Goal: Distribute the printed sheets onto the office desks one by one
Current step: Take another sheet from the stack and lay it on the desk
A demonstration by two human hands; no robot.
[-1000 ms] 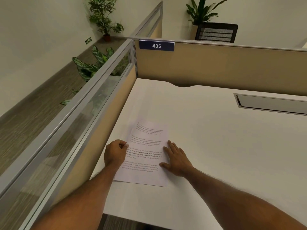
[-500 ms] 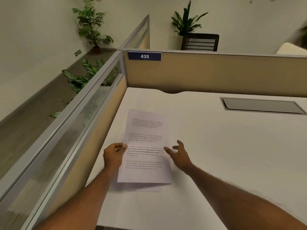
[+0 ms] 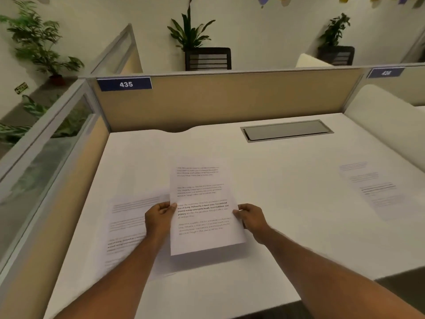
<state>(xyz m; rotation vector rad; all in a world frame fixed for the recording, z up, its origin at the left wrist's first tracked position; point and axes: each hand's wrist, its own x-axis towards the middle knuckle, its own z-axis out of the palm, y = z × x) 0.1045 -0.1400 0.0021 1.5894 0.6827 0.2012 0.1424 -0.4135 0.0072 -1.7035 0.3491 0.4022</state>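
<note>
I am holding the stack of printed sheets (image 3: pixel 202 210) up off the counter (image 3: pixel 287 180), with the words facing me. I think I hold it like this so I can carry it on and peel off one page at the next place. I cannot tell how many pages are in the stack.

One sheet (image 3: pixel 131 226) lies flat on the counter to my left, just beside my left arm. It looks blurry, but I can see lines of print on it. So this place seems to have its page already. Another sheet (image 3: pixel 372 187) lies flat far over on the right, well apart from my hands, near the low white divider (image 3: pixel 379 116). The blue sign (image 3: pixel 125 84) on the wall in front reads 435.

My left hand (image 3: pixel 158 219) pinches the left edge of the stack. The thumb is on top of the paper and the fingers are curled under it, so that grip is closed on the paper. My right hand (image 3: pixel 250 218) holds the right edge the same way, closed tight on the paper. Both hands sit about halfway down the page, so it stays flat and does not flop.
</note>
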